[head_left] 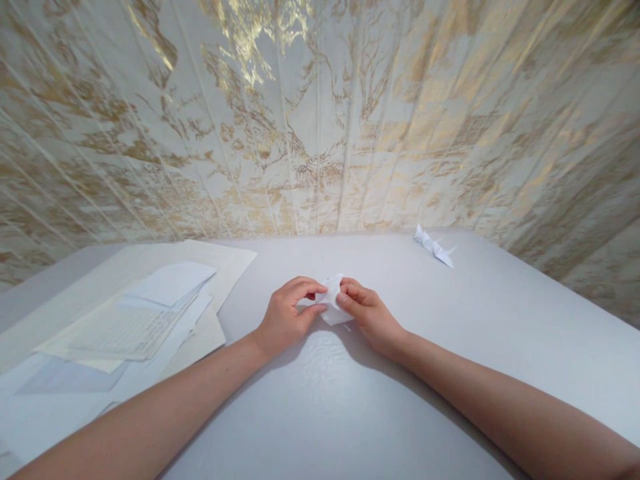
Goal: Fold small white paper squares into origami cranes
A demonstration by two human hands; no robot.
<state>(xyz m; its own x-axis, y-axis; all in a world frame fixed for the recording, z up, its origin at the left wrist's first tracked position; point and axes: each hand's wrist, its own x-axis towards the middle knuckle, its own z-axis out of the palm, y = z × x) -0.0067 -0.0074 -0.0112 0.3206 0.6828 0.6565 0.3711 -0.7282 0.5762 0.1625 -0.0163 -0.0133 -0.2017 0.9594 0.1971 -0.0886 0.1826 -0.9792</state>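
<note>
A small folded piece of white paper is held between both hands, just above the middle of the table. My left hand pinches its left edge between thumb and fingers. On the other side, my right hand grips the paper's right part, the thumb on the near face and the fingers curled behind it. Creases show on the paper, but its exact folded shape is partly covered by my fingers.
Loose sheets of paper, some printed, lie stacked on the left of the white table. Several white folded-paper figures sit in a row at the back right. A gold-patterned wall covering rises behind the table.
</note>
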